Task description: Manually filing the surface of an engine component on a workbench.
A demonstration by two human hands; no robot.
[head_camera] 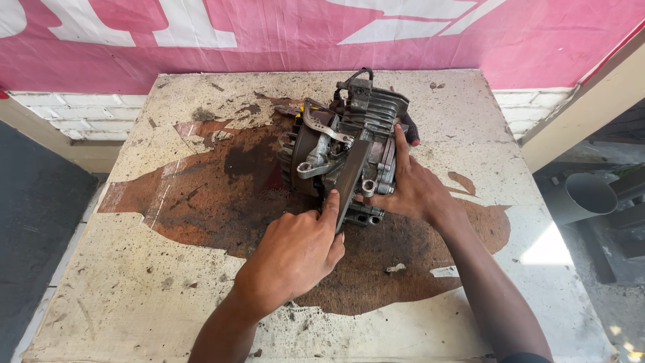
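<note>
On the stained, paint-worn bench (134,269), near its far middle, sat a small grey metal engine block with cooling fins (349,144). Left hand (295,252) lay loosely curled, index fingertip pressed against the engine's dark front cover edge. Right hand (410,188) was open, fingers spread, bracing the engine's right side. A pink banner (269,33) hung behind.
</note>
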